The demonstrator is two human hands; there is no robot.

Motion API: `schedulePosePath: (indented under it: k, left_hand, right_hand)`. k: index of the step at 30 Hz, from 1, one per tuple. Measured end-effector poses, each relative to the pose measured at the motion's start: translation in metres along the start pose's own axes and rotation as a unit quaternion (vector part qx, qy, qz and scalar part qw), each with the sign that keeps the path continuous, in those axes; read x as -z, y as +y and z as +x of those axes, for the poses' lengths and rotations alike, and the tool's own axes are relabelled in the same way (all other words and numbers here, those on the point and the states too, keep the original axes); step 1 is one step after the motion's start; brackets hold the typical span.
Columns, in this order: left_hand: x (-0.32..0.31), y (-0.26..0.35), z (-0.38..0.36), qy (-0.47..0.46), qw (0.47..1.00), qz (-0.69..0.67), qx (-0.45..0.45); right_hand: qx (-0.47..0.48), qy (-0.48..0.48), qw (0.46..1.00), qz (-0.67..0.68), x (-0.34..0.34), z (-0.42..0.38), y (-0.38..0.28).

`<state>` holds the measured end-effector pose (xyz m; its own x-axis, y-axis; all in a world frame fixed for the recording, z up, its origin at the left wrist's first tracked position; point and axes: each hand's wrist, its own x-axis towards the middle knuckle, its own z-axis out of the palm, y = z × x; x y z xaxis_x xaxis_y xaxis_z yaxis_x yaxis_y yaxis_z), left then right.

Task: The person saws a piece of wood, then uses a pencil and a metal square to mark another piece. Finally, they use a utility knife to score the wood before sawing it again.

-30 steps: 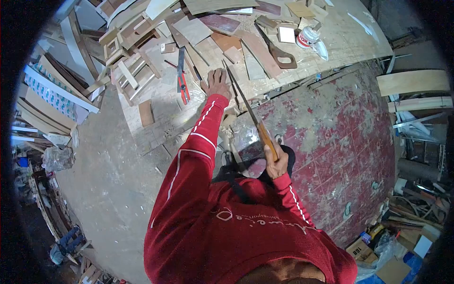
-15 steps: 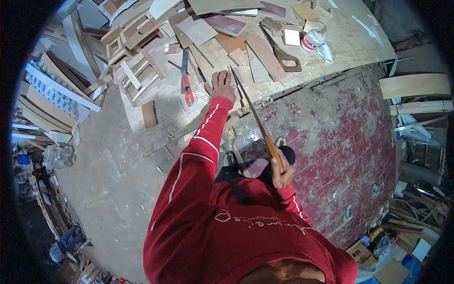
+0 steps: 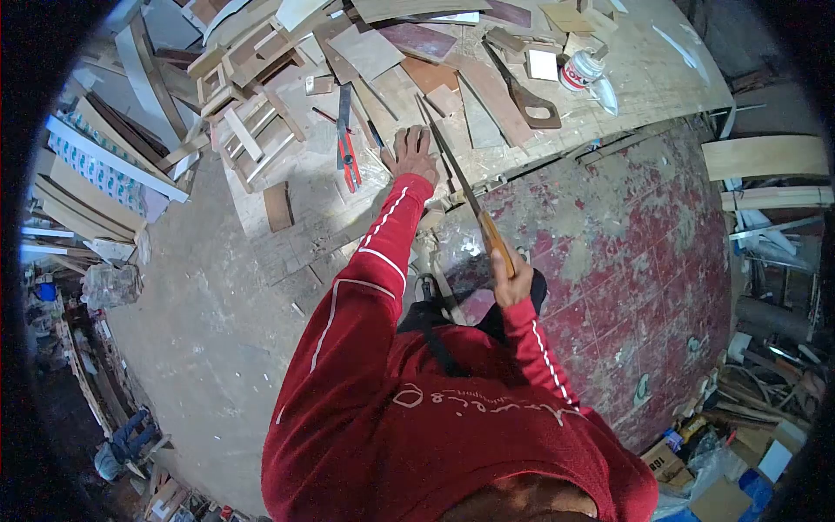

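Note:
My right hand (image 3: 511, 277) is closed round the wooden handle of a long handsaw (image 3: 459, 174). The narrow blade points away from me and passes over the front edge of the worktable (image 3: 317, 196). Just left of the blade, my left hand (image 3: 411, 154) presses on the tabletop near that edge, fingers spread. What lies beneath its palm is hidden. Red-handled pliers (image 3: 350, 161) and a dark metal strip (image 3: 344, 109) lie left of this hand. A small brown wood block (image 3: 278, 206) sits farther left.
A second saw (image 3: 532, 106) lies at the right, near a white and red container (image 3: 581, 71). Small wooden frames (image 3: 259, 137) stand at the left among many board offcuts (image 3: 365, 52). Below the table's edge is a worn red floor (image 3: 626, 261).
My right hand has moved forward and slightly left, pushing the saw farther over the table edge. My left hand stays at nearly the same place.

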<state>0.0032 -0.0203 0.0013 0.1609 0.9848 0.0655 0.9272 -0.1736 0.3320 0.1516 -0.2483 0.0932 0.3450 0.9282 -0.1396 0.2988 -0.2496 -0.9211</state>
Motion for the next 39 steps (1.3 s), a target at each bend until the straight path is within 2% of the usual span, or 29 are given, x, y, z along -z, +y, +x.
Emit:
schedulePosePath:
  k: [5,7,8,9,11,13,15,16,17,19,21,23,24,27,29,31,33,35,36,39]
  left_hand:
    - [0.000,0.001,0.003,-0.010,1.000,-0.011,0.013]
    - [0.000,-0.001,0.000,0.003,1.000,-0.001,-0.004]
    - [-0.002,-0.001,0.000,0.001,1.000,-0.003,-0.006]
    - [-0.005,-0.002,0.002,0.009,1.000,0.002,-0.007]
    - [-0.006,-0.003,0.000,0.017,1.000,0.011,-0.011]
    - [-0.004,-0.002,0.003,0.000,1.000,-0.005,-0.001]
    - [-0.006,-0.003,0.005,0.006,1.000,-0.015,-0.003]
    - [-0.007,-0.004,0.005,0.009,1.000,-0.009,-0.008]
    - [-0.007,-0.005,0.003,0.010,1.000,-0.002,-0.014]
    - [-0.010,-0.006,0.002,0.015,1.000,-0.003,-0.014]
    - [-0.010,-0.006,0.001,0.024,1.000,0.000,-0.015]
    - [-0.009,-0.004,0.004,0.005,1.000,-0.003,0.001]
    - [-0.010,-0.003,0.001,0.001,1.000,-0.004,0.002]
    - [-0.008,-0.007,0.002,0.010,1.000,-0.013,-0.004]
    - [-0.004,-0.002,0.002,-0.001,1.000,0.005,-0.004]
    - [-0.002,-0.002,-0.001,0.002,1.000,0.007,-0.007]
    - [-0.001,-0.001,0.003,-0.017,1.000,-0.015,0.009]
    - [-0.002,-0.001,0.003,-0.015,1.000,-0.008,0.004]
    - [-0.001,-0.001,0.002,-0.011,1.000,0.000,0.001]
    - [0.004,-0.001,0.002,-0.017,1.000,-0.007,-0.003]
  right_hand:
    - [0.031,0.015,0.999,0.023,0.014,-0.038,0.013]
    - [0.126,0.060,0.990,0.009,0.015,-0.043,0.002]
    - [0.044,0.037,0.998,-0.004,0.016,-0.039,-0.004]
    - [0.045,0.039,0.998,-0.006,0.013,-0.025,-0.008]
    - [-0.073,-0.035,0.997,-0.002,0.007,-0.007,-0.012]
    - [-0.066,-0.025,0.997,-0.030,0.010,-0.022,-0.011]
    - [0.117,0.065,0.991,0.005,0.014,-0.045,0.007]
    - [0.129,0.063,0.990,-0.004,0.018,-0.050,0.013]
    - [0.126,0.061,0.990,-0.004,0.017,-0.050,0.020]
    - [-0.018,0.002,1.000,-0.022,0.013,-0.030,0.008]
    - [-0.007,-0.009,1.000,-0.028,0.009,-0.017,0.002]
    - [-0.038,-0.023,0.999,-0.002,0.011,-0.022,0.004]
    - [0.076,0.036,0.996,0.010,0.011,-0.034,0.016]
    - [0.085,0.035,0.995,0.034,0.026,-0.053,0.012]
    - [0.080,0.035,0.995,0.039,0.015,-0.026,0.005]
    - [-0.063,-0.034,0.997,-0.019,0.007,-0.002,-0.013]
    - [-0.050,-0.023,0.998,-0.006,0.005,-0.009,-0.005]
    - [0.035,0.014,0.999,0.011,0.019,-0.042,0.008]
    - [0.133,0.049,0.990,0.005,0.022,-0.044,0.009]
    - [0.098,0.050,0.994,-0.017,0.015,-0.032,0.017]
